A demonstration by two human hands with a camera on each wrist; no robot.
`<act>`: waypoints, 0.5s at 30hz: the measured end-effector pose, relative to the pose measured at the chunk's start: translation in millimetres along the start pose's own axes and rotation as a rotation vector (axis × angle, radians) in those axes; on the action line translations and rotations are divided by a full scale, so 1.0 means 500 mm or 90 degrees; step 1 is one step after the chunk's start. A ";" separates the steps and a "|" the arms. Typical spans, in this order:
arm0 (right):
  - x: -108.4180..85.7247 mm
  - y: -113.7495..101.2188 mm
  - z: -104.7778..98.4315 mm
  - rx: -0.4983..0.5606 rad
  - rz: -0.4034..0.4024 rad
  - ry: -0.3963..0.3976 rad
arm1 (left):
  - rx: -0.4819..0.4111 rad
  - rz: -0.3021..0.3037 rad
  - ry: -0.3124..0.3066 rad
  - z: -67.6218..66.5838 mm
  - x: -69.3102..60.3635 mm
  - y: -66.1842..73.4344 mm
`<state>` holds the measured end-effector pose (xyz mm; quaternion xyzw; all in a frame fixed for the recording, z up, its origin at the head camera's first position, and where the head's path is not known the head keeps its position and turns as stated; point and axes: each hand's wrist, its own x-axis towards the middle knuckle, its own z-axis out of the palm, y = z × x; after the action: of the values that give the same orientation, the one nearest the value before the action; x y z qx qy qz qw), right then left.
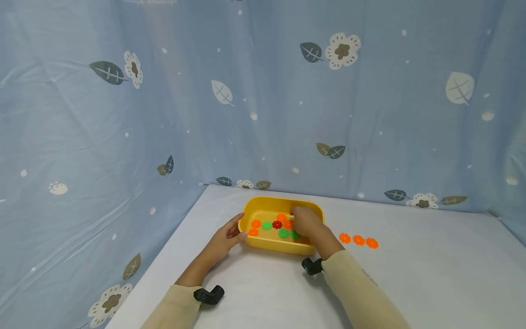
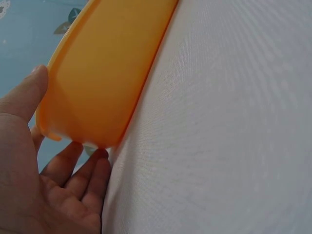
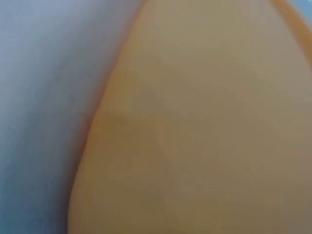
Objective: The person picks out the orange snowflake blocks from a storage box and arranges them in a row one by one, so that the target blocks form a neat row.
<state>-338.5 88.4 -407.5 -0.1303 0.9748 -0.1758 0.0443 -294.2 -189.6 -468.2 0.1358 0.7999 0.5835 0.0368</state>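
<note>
A yellow plastic tub [image 1: 275, 245] stands on the white tabletop, holding several scalloped discs: orange [image 1: 256, 224], green [image 1: 266, 225] and dark red [image 1: 277, 225]. My left hand [image 1: 222, 242] grips the tub's left end. In the left wrist view, its thumb [image 2: 31, 92] lies at the rim and the other fingers touch the end wall lower down. Over the tub's right side, my right hand [image 1: 308, 224] reaches in among the discs. Its fingertips are hidden, so whether it holds a disc does not show. The tub's wall [image 3: 195, 122] fills most of the right wrist view, blurred.
Three orange discs [image 1: 359, 240] lie in a row on the white tabletop [image 1: 431, 274], right of the tub. A blue curtain [image 1: 279, 114] with leaf and flower prints hangs behind the table and along its left side.
</note>
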 end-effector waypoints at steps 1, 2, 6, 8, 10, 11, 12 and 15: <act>0.000 -0.001 0.000 -0.015 -0.001 0.008 | -0.002 0.000 0.000 0.000 0.000 0.001; 0.000 -0.002 0.001 -0.032 0.001 0.013 | 0.000 -0.003 0.004 -0.001 -0.001 0.001; 0.003 -0.005 0.004 -0.073 0.009 0.012 | -0.003 -0.017 0.009 -0.001 -0.004 0.010; 0.004 -0.003 0.008 -0.073 0.019 0.004 | -0.005 -0.022 0.004 0.000 -0.011 0.027; 0.006 0.000 0.011 -0.065 0.027 -0.003 | -0.011 -0.015 -0.004 0.003 -0.019 0.045; 0.006 0.002 0.013 -0.059 0.029 -0.006 | -0.014 -0.016 -0.009 0.004 -0.022 0.055; 0.006 0.004 0.014 -0.059 0.027 -0.007 | -0.015 -0.014 -0.011 0.004 -0.026 0.063; 0.006 0.005 0.013 -0.068 0.025 -0.005 | -0.021 -0.010 -0.016 0.005 -0.030 0.073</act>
<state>-341.4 87.8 -414.5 -0.1141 0.9850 -0.1220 0.0443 -273.1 -180.8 -436.1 0.1363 0.7906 0.5945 0.0538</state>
